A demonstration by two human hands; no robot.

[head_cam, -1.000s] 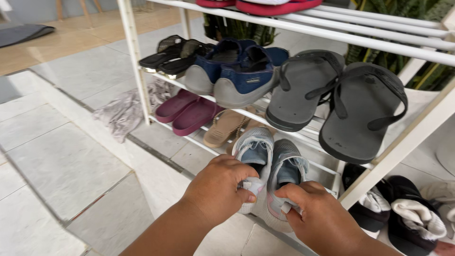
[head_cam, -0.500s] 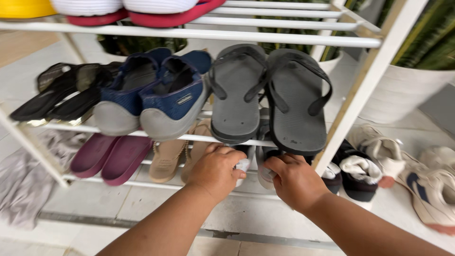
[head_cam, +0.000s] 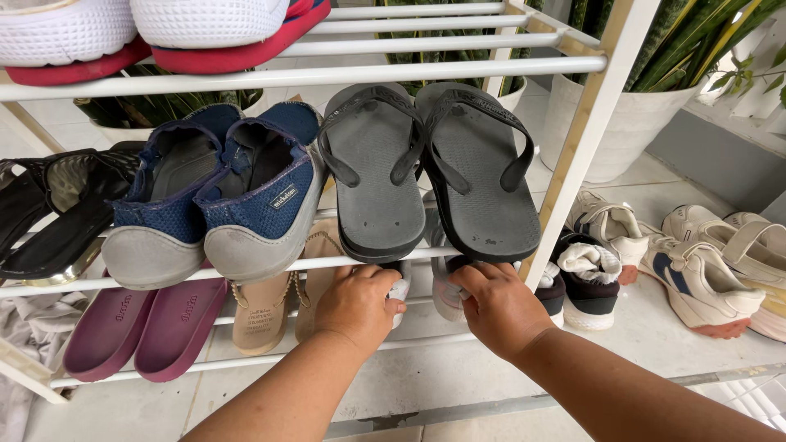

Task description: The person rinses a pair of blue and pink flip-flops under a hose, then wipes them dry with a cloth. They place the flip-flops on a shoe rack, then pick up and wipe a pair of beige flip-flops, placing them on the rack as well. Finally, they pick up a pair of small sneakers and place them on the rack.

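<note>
Left hand [head_cam: 356, 304] and right hand [head_cam: 498, 304] grip grey sneakers [head_cam: 446, 290] on the rack's [head_cam: 565, 172] bottom shelf.

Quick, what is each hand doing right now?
Left hand: closed on a grey sneaker.
Right hand: closed on the other grey sneaker.

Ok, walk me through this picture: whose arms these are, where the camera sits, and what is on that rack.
The picture comes from a camera worn on a person's head, looking down, so the two bare arms are that person's own. The left hand and right hand each grip the heel of a grey sneaker on the lowest shelf of a white shoe rack. Above the hands lie black flip-flops and blue slip-on shoes. Maroon slippers and tan sandals share the bottom shelf. More shoes stand on the floor to the right.
</note>
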